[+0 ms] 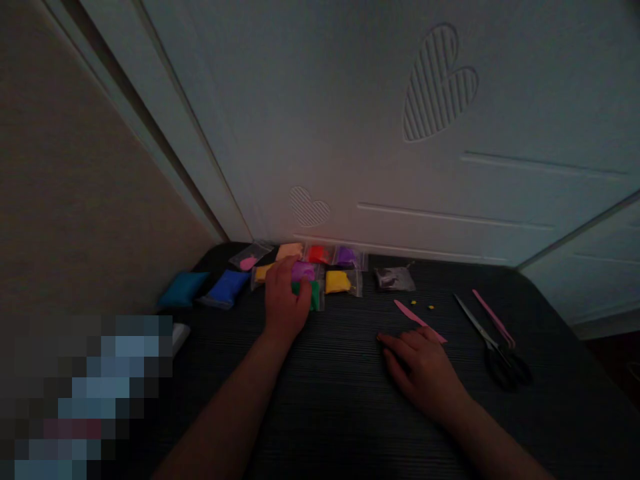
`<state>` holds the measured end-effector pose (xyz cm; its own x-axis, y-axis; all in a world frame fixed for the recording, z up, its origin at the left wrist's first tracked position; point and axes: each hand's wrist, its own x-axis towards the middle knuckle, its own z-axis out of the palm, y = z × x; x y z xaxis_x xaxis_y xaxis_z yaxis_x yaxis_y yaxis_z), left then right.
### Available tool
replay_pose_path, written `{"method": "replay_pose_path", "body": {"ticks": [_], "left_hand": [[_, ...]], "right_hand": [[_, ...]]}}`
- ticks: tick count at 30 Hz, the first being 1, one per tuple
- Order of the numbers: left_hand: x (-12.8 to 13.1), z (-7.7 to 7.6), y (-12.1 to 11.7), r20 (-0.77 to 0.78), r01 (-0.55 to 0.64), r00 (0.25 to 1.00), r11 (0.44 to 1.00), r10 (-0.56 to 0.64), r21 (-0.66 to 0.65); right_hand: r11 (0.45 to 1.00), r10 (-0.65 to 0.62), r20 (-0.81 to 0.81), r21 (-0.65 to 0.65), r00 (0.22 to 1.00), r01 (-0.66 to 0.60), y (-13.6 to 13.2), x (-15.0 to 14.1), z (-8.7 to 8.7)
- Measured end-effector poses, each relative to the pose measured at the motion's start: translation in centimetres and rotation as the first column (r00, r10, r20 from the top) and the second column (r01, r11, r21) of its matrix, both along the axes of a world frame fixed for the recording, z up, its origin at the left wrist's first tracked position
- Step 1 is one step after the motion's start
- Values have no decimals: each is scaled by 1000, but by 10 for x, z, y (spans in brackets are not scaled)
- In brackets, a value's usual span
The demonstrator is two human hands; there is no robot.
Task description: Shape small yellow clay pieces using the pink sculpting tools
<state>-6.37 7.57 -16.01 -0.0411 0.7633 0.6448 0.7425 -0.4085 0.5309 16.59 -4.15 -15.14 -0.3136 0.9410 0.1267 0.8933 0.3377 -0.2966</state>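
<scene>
My left hand reaches over small clear bags of coloured modelling clay, its thumb and fingers apart. The thumb lies against the green clay bag, and the fingers cover parts of the orange-yellow bag and the pinkish-purple bag. Whether the fingertips pinch any bag is hidden. Lower right, my right hand rests on the dark table with its index finger stretched out, apparently holding nothing. Just beyond its knuckles lies a pink clay knife, its near end partly behind the hand. Two tiny yellow pieces sit beside the knife.
Scissors and pink tweezers lie on the right. Blue and teal bags are at the left; red, purple, yellow and grey bags lie farther back. A white panel borders the table.
</scene>
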Motion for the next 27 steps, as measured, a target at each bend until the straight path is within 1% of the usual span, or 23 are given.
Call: {"method": "replay_pose_path", "body": {"ticks": [8,12,17,20,23,24,27], "left_hand": [[-1,-2,1,-5,2,1000,1000,-2,0],[0,-3,1,-19,-3,1000,1000,3,2],[-2,-5,1,-27,2,1000,1000,-1,26],[-3,-6,2,-34,21,999,1000,-21,21],[-4,-8,3,-57,31,998,999,-30,12],[-5,-10,4,-73,26,997,1000,-26,11],[-9,-20,4,-106,-12,994,1000,14,17]], "right_hand": [[998,-64,-32,-30,997,63,5,-2,-2],[996,-89,-62,-13,994,89,9,-3,-4],[996,-88,-101,19,991,90,12,-4,-6],[996,-76,-145,45,987,83,12,-4,-9],[992,-102,-211,47,972,114,12,-2,-12],[995,-90,-239,27,967,99,13,-2,-14],[990,-124,-368,12,921,138,17,-3,-18]]}}
